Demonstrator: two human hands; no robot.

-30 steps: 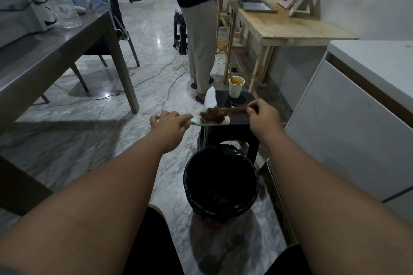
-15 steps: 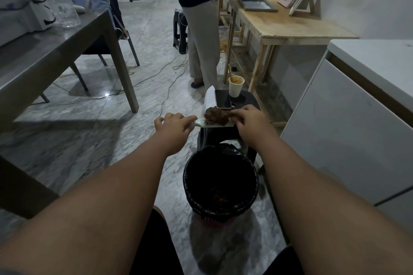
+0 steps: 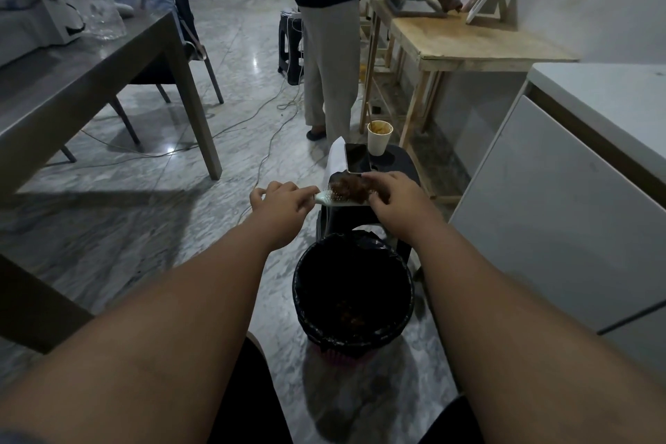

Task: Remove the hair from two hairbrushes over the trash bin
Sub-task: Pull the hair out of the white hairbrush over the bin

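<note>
Left hand (image 3: 279,204) was closed round the brush (image 3: 333,197) handle, fingers curled tight, holding the brush level and pointing right. Brush pale, bristles up, a brown clump of hair (image 3: 351,187) matted over the head. Right hand (image 3: 393,198) lay on the far end of the brush, fingers bent down into the hair — gripping the clump, thumb side hidden, so the exact pinch could not be made out.

Bin (image 3: 353,296) taken as landmark: black liner, round, standing on the marble floor (image 3: 108,227) between the person's forearms. Some brownish stuff showed low inside it, too dark to name. Brush and both hands were held above the bin's far rim, slightly beyond it rather than over its middle.

Just behind the bin, a dark stool (image 3: 396,162). On the stool, a phone (image 3: 356,157) face up, a paper cup (image 3: 379,138) just right of the phone, and something white (image 3: 336,159) standing just left of it. The brush head partly overlapped the stool's near edge in view.

Further behind the bin, a second person (image 3: 329,47) stood with both hands on a dark frame (image 3: 414,7) on a wooden table (image 3: 479,43). Left of the bin, well apart — a grey table (image 3: 90,76). Right of the bin, a white cabinet (image 3: 558,191).
</note>
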